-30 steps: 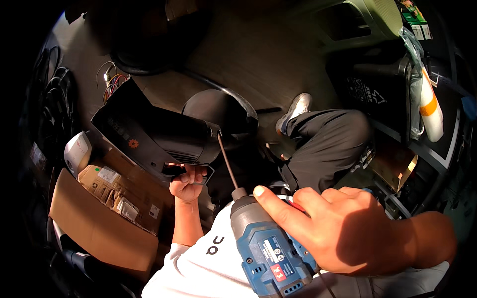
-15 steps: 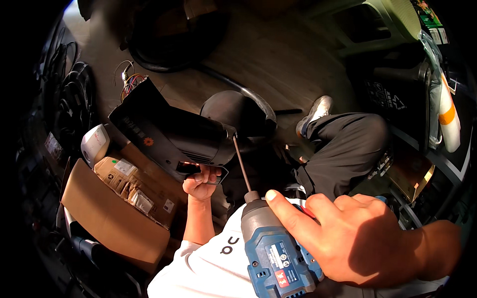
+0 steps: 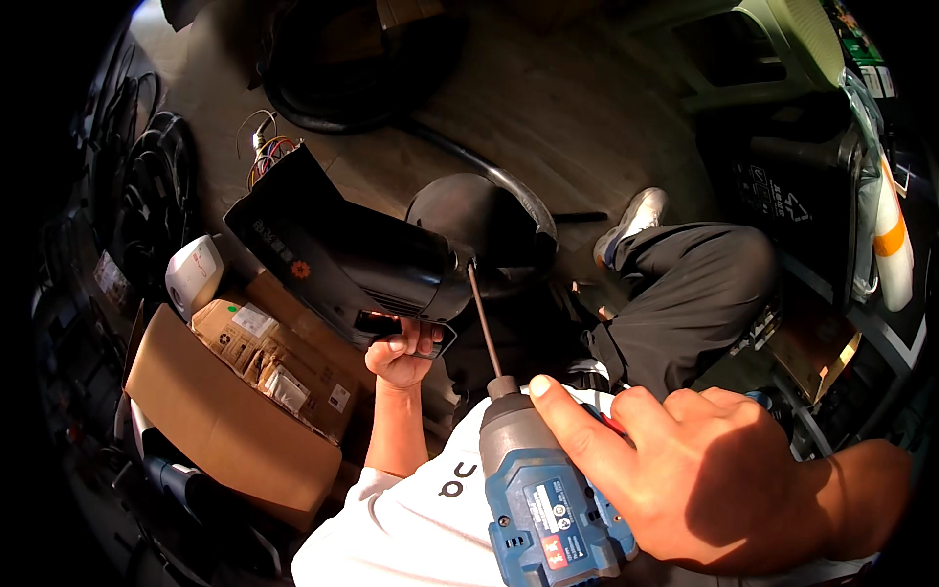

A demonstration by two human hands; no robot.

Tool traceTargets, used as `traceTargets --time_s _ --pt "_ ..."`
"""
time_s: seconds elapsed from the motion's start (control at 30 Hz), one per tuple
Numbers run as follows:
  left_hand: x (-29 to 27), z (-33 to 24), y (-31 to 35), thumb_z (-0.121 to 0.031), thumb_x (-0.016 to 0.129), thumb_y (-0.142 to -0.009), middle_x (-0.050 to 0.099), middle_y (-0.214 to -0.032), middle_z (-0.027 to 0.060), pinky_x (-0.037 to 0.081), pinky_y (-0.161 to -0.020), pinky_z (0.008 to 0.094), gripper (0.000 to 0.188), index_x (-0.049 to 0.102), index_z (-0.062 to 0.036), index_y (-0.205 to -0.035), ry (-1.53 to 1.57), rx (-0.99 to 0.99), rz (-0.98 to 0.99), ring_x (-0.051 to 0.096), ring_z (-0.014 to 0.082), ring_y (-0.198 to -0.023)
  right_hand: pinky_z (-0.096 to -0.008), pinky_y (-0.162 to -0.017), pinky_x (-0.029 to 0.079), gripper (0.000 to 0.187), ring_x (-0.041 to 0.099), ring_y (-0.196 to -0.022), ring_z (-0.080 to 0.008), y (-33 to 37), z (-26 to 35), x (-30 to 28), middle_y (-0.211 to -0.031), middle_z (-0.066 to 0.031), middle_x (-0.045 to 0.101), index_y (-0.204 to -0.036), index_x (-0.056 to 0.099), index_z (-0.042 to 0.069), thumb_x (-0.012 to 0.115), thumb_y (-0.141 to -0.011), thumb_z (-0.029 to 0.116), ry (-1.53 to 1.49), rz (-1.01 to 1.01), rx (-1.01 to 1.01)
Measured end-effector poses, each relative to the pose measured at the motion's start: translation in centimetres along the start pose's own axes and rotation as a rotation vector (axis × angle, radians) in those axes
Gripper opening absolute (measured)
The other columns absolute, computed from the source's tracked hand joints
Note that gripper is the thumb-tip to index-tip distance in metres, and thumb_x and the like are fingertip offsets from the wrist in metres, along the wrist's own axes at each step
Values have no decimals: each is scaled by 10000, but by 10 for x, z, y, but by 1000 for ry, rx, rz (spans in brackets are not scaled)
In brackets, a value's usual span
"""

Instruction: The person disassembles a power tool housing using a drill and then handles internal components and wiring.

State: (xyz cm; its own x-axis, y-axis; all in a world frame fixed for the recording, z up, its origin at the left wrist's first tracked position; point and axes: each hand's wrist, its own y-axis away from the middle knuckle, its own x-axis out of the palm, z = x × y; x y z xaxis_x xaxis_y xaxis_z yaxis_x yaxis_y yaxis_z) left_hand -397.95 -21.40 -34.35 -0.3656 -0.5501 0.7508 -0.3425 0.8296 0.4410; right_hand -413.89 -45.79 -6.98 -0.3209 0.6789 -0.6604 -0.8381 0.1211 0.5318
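Right hand: closed on a blue-and-black power driver, 1 finger straight along its tapered collar. Slim, straight metal bit: tip at the end of a black housing. Left hand: fingers curled around the housing's lower edge. Housing, beside a creased cardboard box: smooth, angular body, rounded vented section, 1 orange emblem. Thin coloured wires bunch at its far end.
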Motion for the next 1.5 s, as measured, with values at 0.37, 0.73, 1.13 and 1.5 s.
traceTargets --time_s 0.37,0.73,1.13,1.5 --pt "1 4 3 -171 565 -700 431 -606 -25 505 -662 367 301 578 -101 -992 9 25 -27 456 142 -547 -279 -434 446 522 523 -476 -147 1 0 0 -664 -37 514 -1264 605 44 579 -760 177 -6 13 6" --pt "-1 3 2 -124 556 -711 457 -635 -6 498 -712 382 319 591 -118 -1028 49 25 41 514 164 -605 -264 -437 437 518 514 -480 -139 5 0 7 -703 -41 527 -1259 611 47 583 -756 169 21 -13 -5" --pt "19 11 0 -95 536 -715 428 -610 2 480 -691 386 236 521 -120 -950 -81 92 7 466 163 -552 -297 -582 514 604 595 -635 -193 51 -12 39 -874 -93 616 -1306 550 -10 627 -719 109 -45 -123 18" --pt "28 10 -1 -74 543 -742 425 -617 -5 461 -700 381 441 441 -136 -1166 -128 125 105 477 157 -584 -314 -570 519 596 637 -654 -227 114 -14 104 -886 -146 652 -1289 563 -22 683 -713 74 -50 -527 -33"
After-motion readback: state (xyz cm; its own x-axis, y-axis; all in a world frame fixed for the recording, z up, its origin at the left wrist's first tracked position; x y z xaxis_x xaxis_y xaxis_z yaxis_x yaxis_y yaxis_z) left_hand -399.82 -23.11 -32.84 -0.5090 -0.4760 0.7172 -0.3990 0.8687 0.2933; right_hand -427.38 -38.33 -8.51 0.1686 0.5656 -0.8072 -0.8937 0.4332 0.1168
